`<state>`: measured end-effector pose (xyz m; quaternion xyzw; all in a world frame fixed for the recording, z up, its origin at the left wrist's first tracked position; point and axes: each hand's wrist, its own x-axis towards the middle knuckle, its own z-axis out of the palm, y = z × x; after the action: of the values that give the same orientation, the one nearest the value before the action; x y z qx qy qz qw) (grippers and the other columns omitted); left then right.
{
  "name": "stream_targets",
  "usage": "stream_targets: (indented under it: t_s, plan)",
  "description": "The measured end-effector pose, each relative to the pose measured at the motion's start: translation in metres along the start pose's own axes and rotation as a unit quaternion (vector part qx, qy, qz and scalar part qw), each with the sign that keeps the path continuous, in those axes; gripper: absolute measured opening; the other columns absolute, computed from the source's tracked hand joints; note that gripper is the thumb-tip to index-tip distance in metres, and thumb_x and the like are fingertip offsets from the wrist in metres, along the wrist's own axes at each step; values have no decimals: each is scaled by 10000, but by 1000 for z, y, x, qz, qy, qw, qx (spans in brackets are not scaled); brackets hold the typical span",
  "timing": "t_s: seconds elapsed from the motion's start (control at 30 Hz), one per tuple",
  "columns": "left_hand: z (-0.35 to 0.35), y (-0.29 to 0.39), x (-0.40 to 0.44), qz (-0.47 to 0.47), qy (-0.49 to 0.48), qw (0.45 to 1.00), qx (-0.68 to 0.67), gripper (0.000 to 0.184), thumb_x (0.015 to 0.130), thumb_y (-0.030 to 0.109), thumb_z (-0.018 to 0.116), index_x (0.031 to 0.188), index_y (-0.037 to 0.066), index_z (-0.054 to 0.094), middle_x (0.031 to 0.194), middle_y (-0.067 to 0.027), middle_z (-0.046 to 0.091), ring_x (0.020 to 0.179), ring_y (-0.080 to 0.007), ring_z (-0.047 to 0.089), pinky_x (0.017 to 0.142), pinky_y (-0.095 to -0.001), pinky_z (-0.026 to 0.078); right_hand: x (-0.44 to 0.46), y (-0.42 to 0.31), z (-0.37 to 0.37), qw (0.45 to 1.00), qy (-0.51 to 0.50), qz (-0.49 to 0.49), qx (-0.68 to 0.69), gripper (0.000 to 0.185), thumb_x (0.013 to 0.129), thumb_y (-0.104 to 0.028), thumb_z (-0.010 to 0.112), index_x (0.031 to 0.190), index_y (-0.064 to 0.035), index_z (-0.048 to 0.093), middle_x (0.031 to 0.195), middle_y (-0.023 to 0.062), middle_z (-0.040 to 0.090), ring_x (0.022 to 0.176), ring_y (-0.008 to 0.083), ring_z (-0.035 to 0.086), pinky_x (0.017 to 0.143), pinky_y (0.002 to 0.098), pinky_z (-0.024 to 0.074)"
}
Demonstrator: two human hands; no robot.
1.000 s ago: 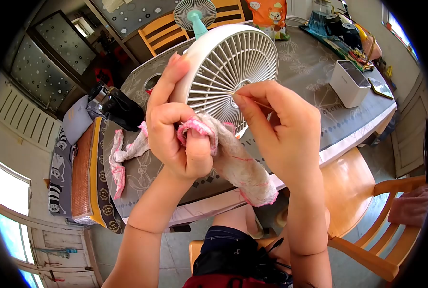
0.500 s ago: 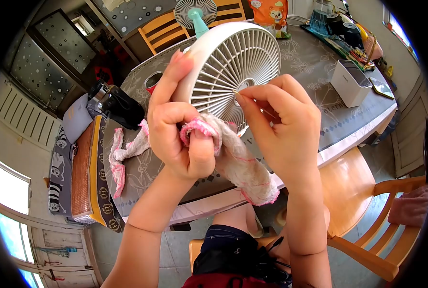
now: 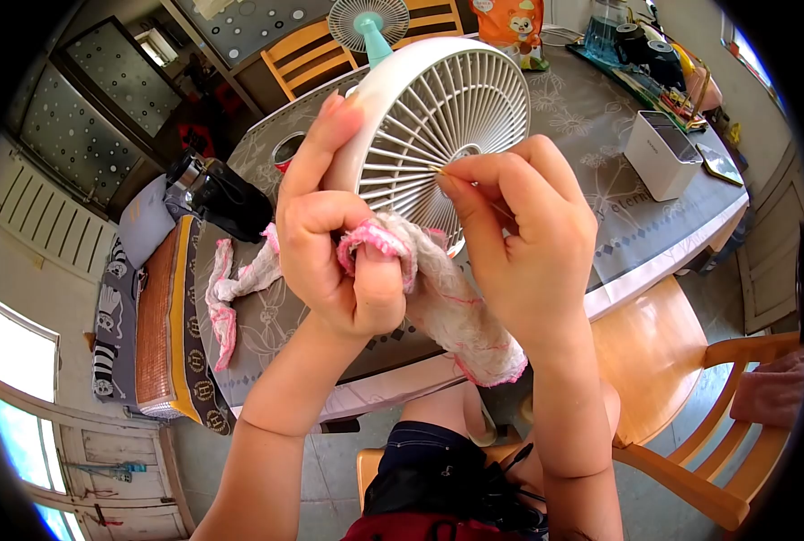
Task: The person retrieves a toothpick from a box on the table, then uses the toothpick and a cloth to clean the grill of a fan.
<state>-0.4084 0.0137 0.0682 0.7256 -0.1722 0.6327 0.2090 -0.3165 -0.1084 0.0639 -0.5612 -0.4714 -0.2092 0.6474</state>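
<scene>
Farthest left through my head camera, I have a bench [image 3: 156, 311] with a reddish-brown mat and a pale pillow [image 3: 145, 216] at its far end. Next comes the table [image 3: 555, 180], with a black jug [image 3: 226, 198] standing near its left edge and a knotted white-and-pink cloth [image 3: 230, 290] lying in front of it.

My left hand [image 3: 321, 234] is clamped on a second, pink-edged cloth [image 3: 465, 338], which hangs down past the table's near edge; its upper fingers press against the rim of the white fan [image 3: 447, 126]. The fan sits between my two hands, tilted, grille facing right; I cannot tell what bears its lower end. Behind it I see a teal fan [image 3: 375, 41] and an orange bag [image 3: 512, 32].

My right hand [image 3: 537, 239], apart from the left, has thumb and forefinger pinched together on a thin stick [image 3: 435, 169], its tip at the grille's bars; I can't tell if it touches them.

Farther right I see a white box [image 3: 659, 158], a phone [image 3: 719, 164] just beside it, and a wooden chair [image 3: 650, 347] nearer me.
</scene>
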Motion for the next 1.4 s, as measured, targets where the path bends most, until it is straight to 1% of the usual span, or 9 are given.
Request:
stream_targets:
  t_s: [0.2, 0.27, 0.37, 0.5, 0.57, 0.67, 0.8, 1.07, 1.4]
  plan:
    - [-1, 2, 0, 1, -4, 1000, 24, 128, 761, 113, 504, 818, 6, 464, 1308, -332, 514, 1259, -466, 487, 1066, -513, 370, 1, -1, 2, 1000, 14, -26, 7, 112, 769, -6, 721, 832, -50, 640, 765, 67, 527, 619, 236, 567, 548, 333, 468]
    - [-1, 3, 0, -1, -4, 1000, 29, 131, 756, 118, 506, 816, 9, 463, 1305, -327, 519, 1255, -469, 490, 1061, -515, 376, 2, -2, 1, 999, 16, -45, 0, 84, 795, 32, 730, 849, -13, 684, 746, 42, 553, 584, 106, 553, 511, 225, 443]
    - [-1, 3, 0, 0, -2, 1000, 23, 133, 758, 121, 507, 816, 9, 463, 1304, -329, 519, 1251, -469, 493, 1058, -519, 379, 0, 0, 4, 998, 24, -50, 19, 129, 750, 16, 720, 836, -45, 646, 769, 67, 527, 616, 233, 562, 544, 327, 469]
    - [1, 3, -1, -4, 2, 1000, 20, 129, 762, 113, 498, 821, 2, 467, 1304, -337, 515, 1252, -465, 494, 1063, -525, 374, 1, -3, 2, 998, 19, -53, 27, 133, 744, 25, 719, 834, -43, 649, 769, 66, 534, 618, 227, 564, 544, 323, 470]
    - [1, 1, 0, -5, 10, 1000, 16, 127, 763, 109, 494, 822, -1, 469, 1304, -341, 513, 1253, -464, 495, 1067, -525, 369, 2, -2, 0, 997, 22, -55, 40, 117, 766, 35, 757, 845, -16, 688, 758, 37, 562, 591, 93, 541, 507, 218, 434]
    - [-2, 0, 2, -11, -1, 1000, 24, 116, 771, 96, 480, 823, -6, 468, 1317, -346, 500, 1263, -459, 488, 1083, -517, 352, 0, -2, -3, 998, 15, -50, 35, 138, 738, 27, 724, 840, -37, 655, 771, 65, 557, 627, 211, 573, 549, 305, 473]
    - [-2, -1, 1, -10, 8, 1000, 11, 109, 772, 91, 475, 823, -6, 468, 1322, -344, 497, 1270, -455, 483, 1087, -513, 346, 3, 0, -10, 998, 27, -57, 24, 129, 743, 23, 735, 841, -37, 678, 758, 59, 566, 607, 187, 569, 535, 288, 466]
    - [-1, -3, 1, -12, 12, 1000, -9, 110, 777, 69, 481, 850, -13, 486, 1323, -342, 499, 1276, -450, 479, 1083, -511, 349, 2, -10, -28, 995, -36, 52, 75, 159, 749, 81, 756, 874, 11, 686, 795, 18, 589, 653, 53, 539, 560, 177, 413]
    - [-5, -1, 0, -10, -23, 999, 31, 164, 891, 138, 565, 958, -9, 537, 1325, -327, 509, 1282, -453, 475, 1060, -501, 377, -7, -22, -17, 942, -76, 164, 281, 127, 777, 37, 760, 843, 14, 654, 807, 29, 616, 674, 57, 577, 595, 189, 463]
